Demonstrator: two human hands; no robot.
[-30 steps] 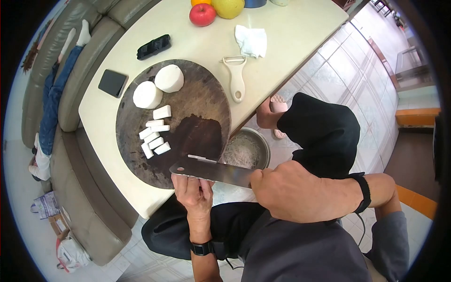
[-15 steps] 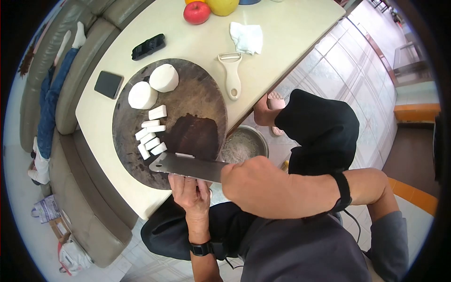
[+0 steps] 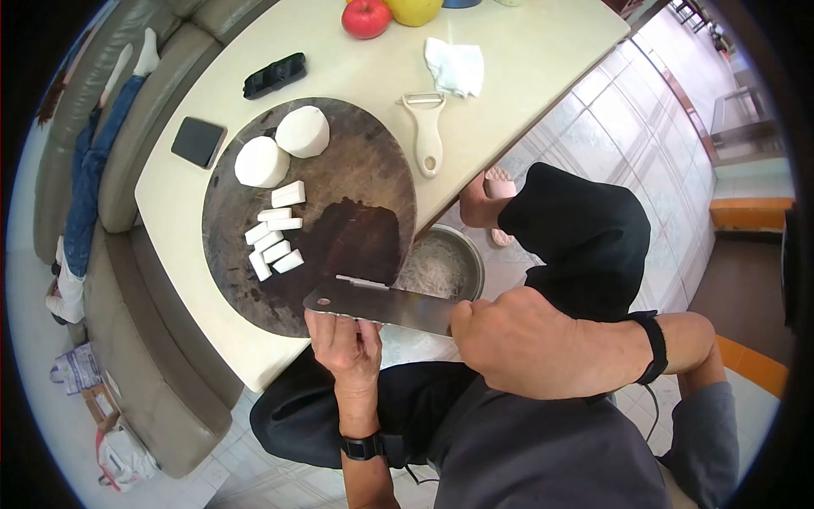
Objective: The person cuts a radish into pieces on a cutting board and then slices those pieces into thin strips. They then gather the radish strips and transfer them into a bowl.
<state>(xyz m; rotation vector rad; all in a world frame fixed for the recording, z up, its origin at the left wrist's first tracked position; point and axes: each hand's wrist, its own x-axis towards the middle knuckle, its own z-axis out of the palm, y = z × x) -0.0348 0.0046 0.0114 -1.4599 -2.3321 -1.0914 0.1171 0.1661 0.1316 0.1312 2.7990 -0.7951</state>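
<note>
My right hand [image 3: 521, 339] grips the handle of a wide steel cleaver [image 3: 381, 305], held flat over the near edge of a round dark cutting board [image 3: 356, 161]. A thin white strip [image 3: 363, 282] lies on the blade. My left hand [image 3: 348, 348] sits just under the blade at the board's near edge, fingers touching the steel. On the board lie two large white radish chunks [image 3: 280, 148] and several small white rectangular pieces [image 3: 275, 237]. A dark wet patch marks the board's middle.
A white peeler [image 3: 426, 136], crumpled tissue [image 3: 454, 66], black phone [image 3: 198, 141], black remote [image 3: 275, 75], red apple [image 3: 366, 17] and a yellow fruit sit on the cream table [image 3: 526, 51]. A metal bowl [image 3: 445, 267] stands on the tiled floor. A sofa with someone's legs is at the left.
The cleaver and my right hand slid left along the board's near edge, then back right. My left hand stayed under the blade. The white pieces have not moved.
</note>
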